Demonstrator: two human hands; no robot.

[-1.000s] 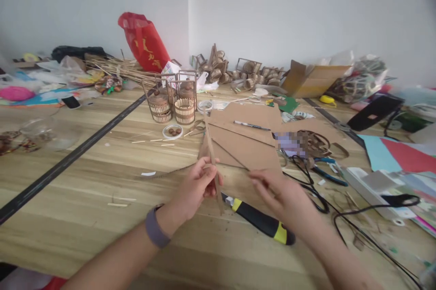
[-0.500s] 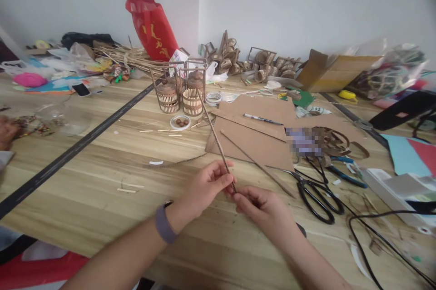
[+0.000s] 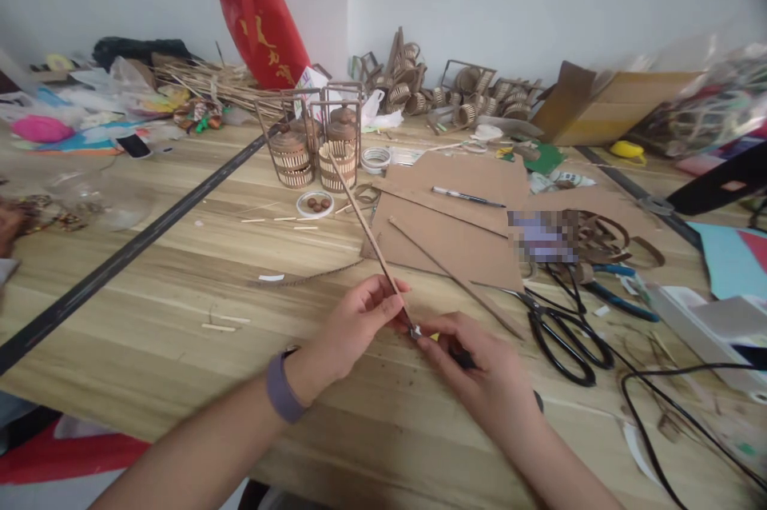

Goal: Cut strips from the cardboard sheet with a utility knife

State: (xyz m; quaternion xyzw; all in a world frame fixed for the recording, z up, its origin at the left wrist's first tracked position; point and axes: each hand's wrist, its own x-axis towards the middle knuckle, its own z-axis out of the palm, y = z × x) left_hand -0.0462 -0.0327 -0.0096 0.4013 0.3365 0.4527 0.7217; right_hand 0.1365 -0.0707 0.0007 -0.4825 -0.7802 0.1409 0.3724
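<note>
A long, thin brown wooden strip point(image 3: 370, 236) slants across the middle, its far end reaching up toward the slatted baskets. My left hand point(image 3: 359, 326), a purple band on its wrist, is closed on the strip near its lower end. My right hand point(image 3: 479, 350) is closed around a small black-handled tool point(image 3: 462, 356) at that near end. A yellow bit and a pale, shiny tip show by the fingers; the tool's kind is mostly hidden. A second brown strip point(image 3: 455, 274) lies beside the hands, partly on a cardboard sheet point(image 3: 413, 246).
Black-handled scissors point(image 3: 566, 342) and blue-handled pliers point(image 3: 623, 302) lie on the right. Lidded slatted baskets point(image 3: 292, 158) stand in frames at the back, near a dish point(image 3: 315, 205) of brown balls. Black cables point(image 3: 635, 414) cross the right side. Another person's hand point(image 3: 9, 226) is at far left.
A black-handled tool with a yellow bit now shows in my right hand at the strip's near end. My left hand stays closed on the strip. The view has shifted slightly.
</note>
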